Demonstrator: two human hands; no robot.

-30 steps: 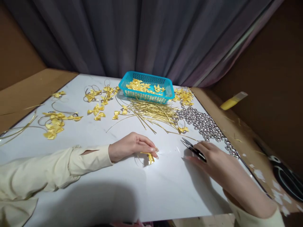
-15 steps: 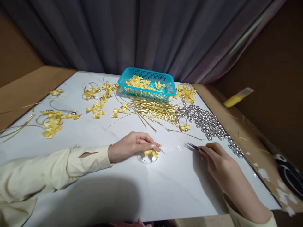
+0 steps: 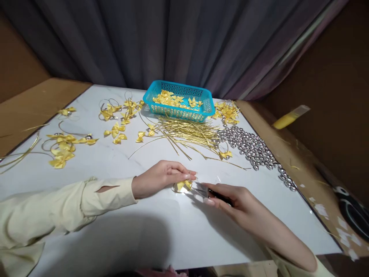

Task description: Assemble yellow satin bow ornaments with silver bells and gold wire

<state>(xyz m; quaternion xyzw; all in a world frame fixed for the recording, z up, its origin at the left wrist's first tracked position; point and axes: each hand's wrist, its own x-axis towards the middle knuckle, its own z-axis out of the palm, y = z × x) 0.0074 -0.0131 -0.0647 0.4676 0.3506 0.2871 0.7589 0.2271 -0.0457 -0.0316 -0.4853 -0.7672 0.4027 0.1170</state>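
Observation:
My left hand (image 3: pixel 165 175) pinches a yellow satin bow (image 3: pixel 183 186) with a thin wire loop on it, low over the white tabletop. From the right, my right hand (image 3: pixel 233 198) grips dark-handled tweezers (image 3: pixel 213 191), whose pale tips reach up to the bow's right side. Whether the tips touch the bow or its wire I cannot tell. A bow with a looped wire (image 3: pixel 225 154) lies just beyond both hands, near a heap of gold twist ties (image 3: pixel 188 132).
A blue basket (image 3: pixel 178 112) of yellow bows stands at the back. Silver beads (image 3: pixel 250 146) spread along the right. More bows on wires (image 3: pixel 62 154) lie at the left. Scissors (image 3: pixel 350 209) and a yellow tube (image 3: pixel 291 117) are by the right edge.
My right hand has swung left and brought the tweezers from the open table to the bow. My left hand keeps its hold in nearly the same place.

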